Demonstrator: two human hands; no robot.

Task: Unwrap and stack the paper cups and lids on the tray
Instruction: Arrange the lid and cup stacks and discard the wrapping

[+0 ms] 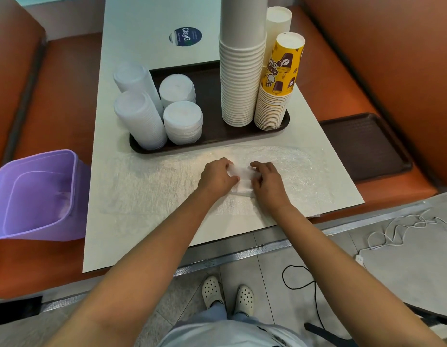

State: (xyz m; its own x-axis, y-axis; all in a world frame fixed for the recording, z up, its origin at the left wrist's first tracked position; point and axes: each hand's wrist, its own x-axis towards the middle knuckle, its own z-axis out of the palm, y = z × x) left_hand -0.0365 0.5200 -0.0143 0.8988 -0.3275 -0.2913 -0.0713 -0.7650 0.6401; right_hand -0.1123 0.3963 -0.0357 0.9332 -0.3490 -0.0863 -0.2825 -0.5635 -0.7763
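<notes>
Both hands, left hand (217,175) and right hand (266,181), pinch the folded plastic wrap (240,180) (cups already stacked); fold flat, press out air; bin (39,194) sits left.

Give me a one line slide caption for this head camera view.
Both hands, left and right, fold clear plastic wrap on the white table before a dark brown tray of stacked cups and lids.

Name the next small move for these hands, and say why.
Probably keep folding the plastic wrap into a wad, then drop it in the purple bin. Both hands, left and right, pinch its bunched middle, and the cups and lids already stand on the tray.
</notes>
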